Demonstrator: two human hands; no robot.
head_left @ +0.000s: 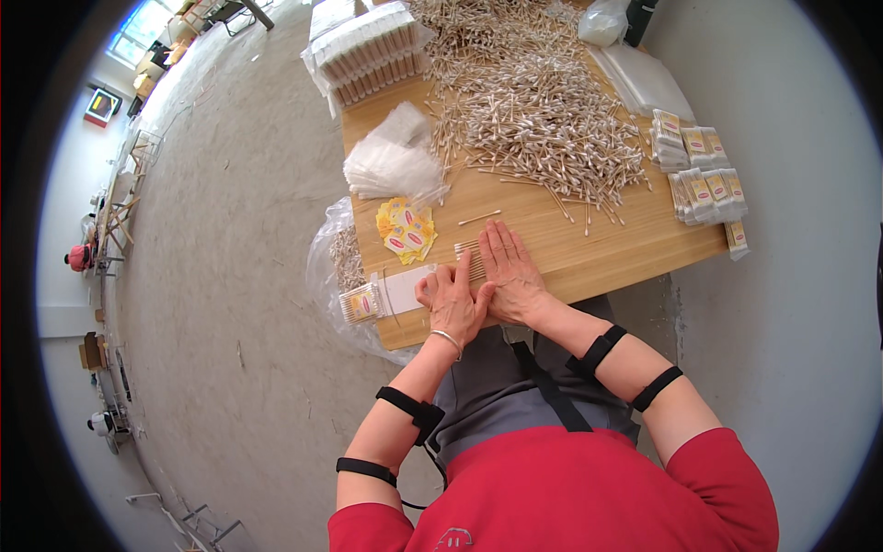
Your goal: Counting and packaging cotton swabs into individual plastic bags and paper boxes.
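A small row of cotton swabs (471, 260) lies side by side on the wooden table, between my hands. My right hand (512, 276) lies flat along the row's right side, fingers stretched out. At the near left end of the row is my left hand (454, 302), its index finger extended against the swabs, its thumb out toward my right hand and its other fingers bent. Just left of it sits a white strip (409, 291) with a thin rod across it. A filled packet of swabs (360, 304) lies at the strip's left end. One loose swab (479, 217) lies beyond my hands.
A large heap of swabs (552, 120) covers the table's far part. Yellow labels (406, 230), clear plastic bags (395, 156) and stacked swab bundles (368, 55) are on the left. Finished packets (706, 193) line the right edge by the wall. A plastic sack (336, 248) hangs at the left edge.
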